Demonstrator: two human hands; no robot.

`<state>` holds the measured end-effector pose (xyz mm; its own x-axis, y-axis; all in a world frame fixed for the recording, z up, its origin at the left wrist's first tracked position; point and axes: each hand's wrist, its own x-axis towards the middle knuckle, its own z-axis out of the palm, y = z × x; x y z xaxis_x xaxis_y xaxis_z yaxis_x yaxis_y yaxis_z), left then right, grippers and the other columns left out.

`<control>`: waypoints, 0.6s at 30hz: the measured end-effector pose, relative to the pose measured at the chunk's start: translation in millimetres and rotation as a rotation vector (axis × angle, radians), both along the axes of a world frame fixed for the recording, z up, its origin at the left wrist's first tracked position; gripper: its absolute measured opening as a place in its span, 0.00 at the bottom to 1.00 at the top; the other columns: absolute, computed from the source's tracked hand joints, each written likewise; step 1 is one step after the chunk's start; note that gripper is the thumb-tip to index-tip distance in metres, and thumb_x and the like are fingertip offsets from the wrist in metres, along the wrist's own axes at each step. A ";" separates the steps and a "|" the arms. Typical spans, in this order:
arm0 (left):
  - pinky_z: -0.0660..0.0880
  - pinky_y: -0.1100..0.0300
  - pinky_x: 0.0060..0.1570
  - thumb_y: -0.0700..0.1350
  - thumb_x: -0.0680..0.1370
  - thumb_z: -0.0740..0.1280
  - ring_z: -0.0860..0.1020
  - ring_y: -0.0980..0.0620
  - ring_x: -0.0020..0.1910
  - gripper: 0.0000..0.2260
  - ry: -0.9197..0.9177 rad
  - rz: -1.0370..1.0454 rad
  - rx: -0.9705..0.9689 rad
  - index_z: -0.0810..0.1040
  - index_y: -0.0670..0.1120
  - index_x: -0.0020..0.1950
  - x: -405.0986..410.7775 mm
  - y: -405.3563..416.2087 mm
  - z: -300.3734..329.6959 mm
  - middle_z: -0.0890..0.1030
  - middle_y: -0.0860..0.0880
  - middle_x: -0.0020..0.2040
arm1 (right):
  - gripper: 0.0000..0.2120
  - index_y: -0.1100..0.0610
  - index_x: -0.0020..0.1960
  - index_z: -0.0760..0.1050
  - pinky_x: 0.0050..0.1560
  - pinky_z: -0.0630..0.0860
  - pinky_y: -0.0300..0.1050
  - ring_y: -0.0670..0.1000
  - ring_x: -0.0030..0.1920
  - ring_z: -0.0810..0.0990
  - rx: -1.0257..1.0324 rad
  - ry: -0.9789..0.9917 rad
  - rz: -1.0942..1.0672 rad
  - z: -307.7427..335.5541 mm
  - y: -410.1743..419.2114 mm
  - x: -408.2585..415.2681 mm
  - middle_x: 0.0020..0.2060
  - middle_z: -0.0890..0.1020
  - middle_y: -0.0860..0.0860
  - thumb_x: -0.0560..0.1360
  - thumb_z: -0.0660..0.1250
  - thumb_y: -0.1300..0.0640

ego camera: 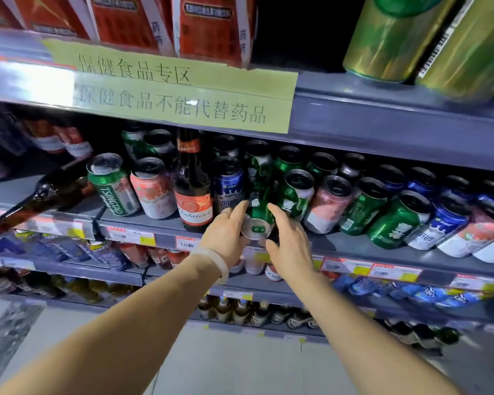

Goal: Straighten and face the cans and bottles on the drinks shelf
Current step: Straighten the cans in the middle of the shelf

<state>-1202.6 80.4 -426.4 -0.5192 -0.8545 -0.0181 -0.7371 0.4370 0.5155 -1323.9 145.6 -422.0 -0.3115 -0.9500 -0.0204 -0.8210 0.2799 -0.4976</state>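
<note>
A green can (257,212) is tipped forward at the front of the drinks shelf (340,246), its silver bottom toward me. My left hand (227,233) grips its left side and my right hand (290,242) its right side. Left of it stand a blue can (228,181), a brown Budweiser bottle (193,183), a pink can (154,189) and a green Tsingtao can (113,185). A dark bottle (37,201) lies on its side at the far left. To the right, green (295,195), pink (328,205) and blue (439,223) cans stand in rows.
A shelf above carries a pale green paper sign (169,89), red boxes (211,27) and large gold-green cans (394,38). Lower shelves hold more cans and bottles (254,312). Price tags (394,270) line the shelf edges. Grey floor lies below.
</note>
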 end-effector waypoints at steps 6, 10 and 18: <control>0.70 0.54 0.54 0.48 0.77 0.66 0.73 0.42 0.59 0.24 0.128 -0.043 -0.115 0.65 0.42 0.69 6.5 -10.8 29.9 0.74 0.41 0.61 | 0.22 0.56 0.67 0.67 0.54 0.72 0.50 0.57 0.57 0.75 -0.168 -0.141 -0.058 20.5 -6.9 -3.2 0.56 0.78 0.56 0.76 0.65 0.52; 0.71 0.51 0.54 0.49 0.79 0.62 0.71 0.41 0.60 0.20 -0.021 -0.011 -0.186 0.67 0.41 0.67 -4.0 -13.5 45.9 0.73 0.41 0.60 | 0.12 0.60 0.54 0.73 0.48 0.71 0.50 0.60 0.52 0.75 -0.102 0.047 -0.100 39.4 -19.8 -2.9 0.50 0.77 0.59 0.76 0.64 0.53; 0.69 0.51 0.55 0.42 0.79 0.59 0.68 0.39 0.62 0.21 -0.258 -0.070 -0.331 0.61 0.45 0.72 -12.1 -14.6 47.7 0.66 0.40 0.69 | 0.21 0.51 0.70 0.66 0.62 0.66 0.50 0.60 0.64 0.67 -0.049 0.354 -0.004 57.5 -23.0 -3.4 0.64 0.70 0.57 0.78 0.59 0.57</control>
